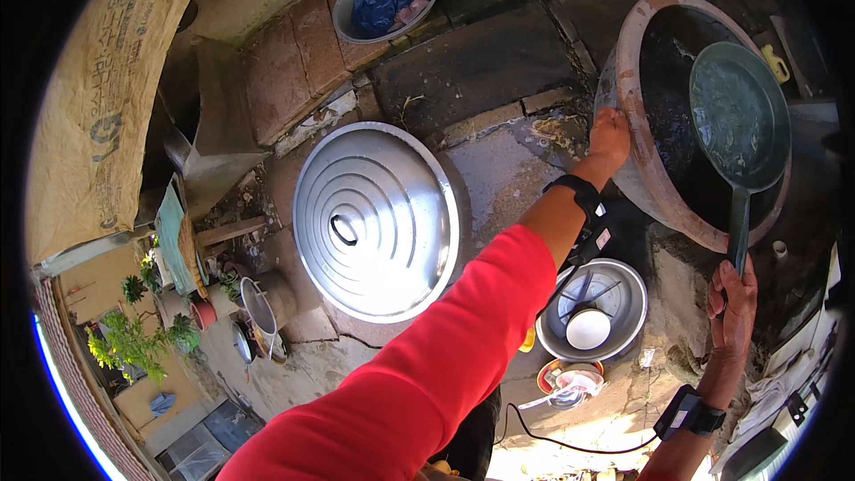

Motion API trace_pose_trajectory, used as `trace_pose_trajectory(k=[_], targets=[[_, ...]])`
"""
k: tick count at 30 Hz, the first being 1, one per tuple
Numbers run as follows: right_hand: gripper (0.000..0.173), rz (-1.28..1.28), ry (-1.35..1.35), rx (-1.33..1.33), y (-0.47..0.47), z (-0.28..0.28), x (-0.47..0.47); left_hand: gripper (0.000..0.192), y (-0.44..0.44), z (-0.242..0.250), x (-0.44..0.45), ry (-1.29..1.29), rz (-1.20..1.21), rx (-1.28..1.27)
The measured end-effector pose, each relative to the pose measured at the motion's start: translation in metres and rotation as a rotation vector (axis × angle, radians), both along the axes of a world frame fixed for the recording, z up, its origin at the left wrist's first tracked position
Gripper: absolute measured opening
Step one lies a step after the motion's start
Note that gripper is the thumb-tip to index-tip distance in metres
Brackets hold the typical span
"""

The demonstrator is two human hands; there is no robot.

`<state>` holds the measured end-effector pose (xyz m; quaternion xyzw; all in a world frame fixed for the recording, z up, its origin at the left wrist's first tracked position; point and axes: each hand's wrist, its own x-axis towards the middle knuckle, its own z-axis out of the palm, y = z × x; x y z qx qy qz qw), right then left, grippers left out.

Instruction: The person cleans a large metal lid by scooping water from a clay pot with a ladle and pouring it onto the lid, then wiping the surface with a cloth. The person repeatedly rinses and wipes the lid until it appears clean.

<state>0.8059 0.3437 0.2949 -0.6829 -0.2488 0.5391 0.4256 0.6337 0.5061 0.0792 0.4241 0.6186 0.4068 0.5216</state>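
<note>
My right hand (732, 304) grips the handle of a dark green plastic dipper (738, 113). The dipper's round bowl is over the mouth of a large reddish-brown vat (631, 80), and clear water seems to glisten in it. Inside the vat is a dark, shiny surface, partly hidden by the dipper. My left hand (609, 139), at the end of a red sleeve, is curled against the vat's near-side rim; its fingertips are hidden, so its grip is unclear. Left of that arm lies a big round ridged metal lid (394, 194) with a dark loop handle.
A metal basin (631, 321) with a white bowl (588, 329) sits below my left forearm, near smaller dishes (574, 381). A far basin (340, 7) holds dark blue plastic. A black cable (581, 449) trails from my right wrist. Potted plants (127, 347) stand at left.
</note>
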Motion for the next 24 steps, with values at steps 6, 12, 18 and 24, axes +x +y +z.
trace_pose_trajectory(k=[6, 12, 18, 24], targets=[[0.039, 0.155, -0.064, -0.119, -0.091, 0.044, -0.053, 0.040, -0.124, 0.028, -0.125, -0.708, 0.273, -0.589], [0.021, 0.515, 0.014, -0.274, -0.154, 0.025, -0.145, 0.042, -0.231, 0.016, -0.252, -0.844, 0.518, -0.594], [0.023, 0.701, 0.126, -0.483, -0.188, -0.055, -0.289, 0.045, -0.302, -0.025, -0.379, -0.887, 0.695, -0.488], [0.016, 0.768, 0.229, -0.513, -0.220, -0.133, -0.417, 0.026, -0.361, -0.066, -0.495, -0.677, 0.908, -0.450]])
